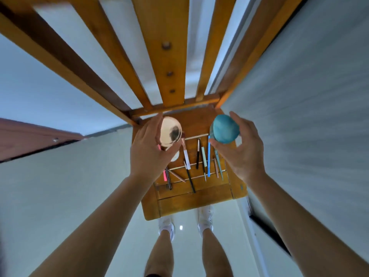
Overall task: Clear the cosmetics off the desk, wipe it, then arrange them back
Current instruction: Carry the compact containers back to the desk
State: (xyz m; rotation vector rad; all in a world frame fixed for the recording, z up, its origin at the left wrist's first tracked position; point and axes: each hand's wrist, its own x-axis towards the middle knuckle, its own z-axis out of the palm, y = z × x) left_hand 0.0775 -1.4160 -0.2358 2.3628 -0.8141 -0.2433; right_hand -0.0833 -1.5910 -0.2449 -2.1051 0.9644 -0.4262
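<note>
I look straight down at a wooden chair seat (191, 198) that carries cosmetics. My left hand (147, 152) grips a round rose-gold compact mirror (170, 130) above the seat's back left. My right hand (242, 148) holds a teal egg-shaped makeup sponge (225, 128) above the back right. On the slats between my hands lie several slim items: a white-handled brush (186, 156), a black pencil (189, 179), a blue pen-like stick (208, 158), a pink stick (165, 174) and others. A small white round item (175, 156) is partly hidden under my left hand.
The chair's slatted backrest (169, 52) rises toward the camera at the top. A grey-white surface (299, 116) stands close on the right, and a reddish-brown edge (30, 138) on the left. My legs and white shoes (205, 218) stand on the pale floor below the seat.
</note>
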